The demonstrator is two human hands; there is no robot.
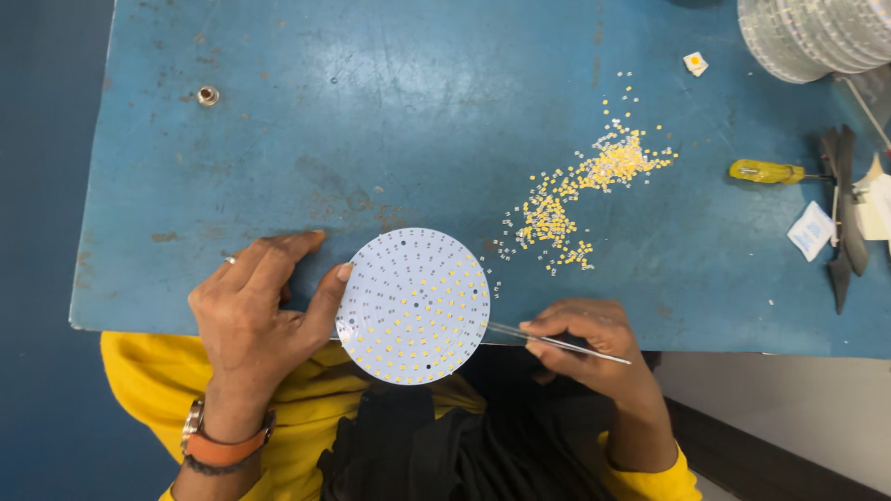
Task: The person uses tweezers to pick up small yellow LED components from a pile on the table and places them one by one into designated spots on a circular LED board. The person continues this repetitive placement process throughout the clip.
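**Head view: tweezers at the edge of a round LED board**

Head camera looks straight down on a worn blue table. At its near edge lies a round white LED board, partly overhanging the person's lap, its face dotted with small yellow chips in rings; the upper part looks less filled than the lower.

The left hand rests on the table beside the board, fingers loosely curled, thumb touching the board's left rim; it steadies rather than grips. The right hand is pinched closed on a pair of slim metal tweezers, whose tips reach the board's right rim. Whether the tips carry a chip is too small to tell.

My reading is that chips are being set onto the board one at a time, and the work is somewhere midway. The next placement would call for a fine pick from the loose chips scattered just beyond the board, and a steady board.

Further off to the right lie a yellow-handled screwdriver, dark pliers and a small white packet; a stack of pale round boards sits in the far corner. A small metal stud stands far left. Nothing lies between the chips and the board.
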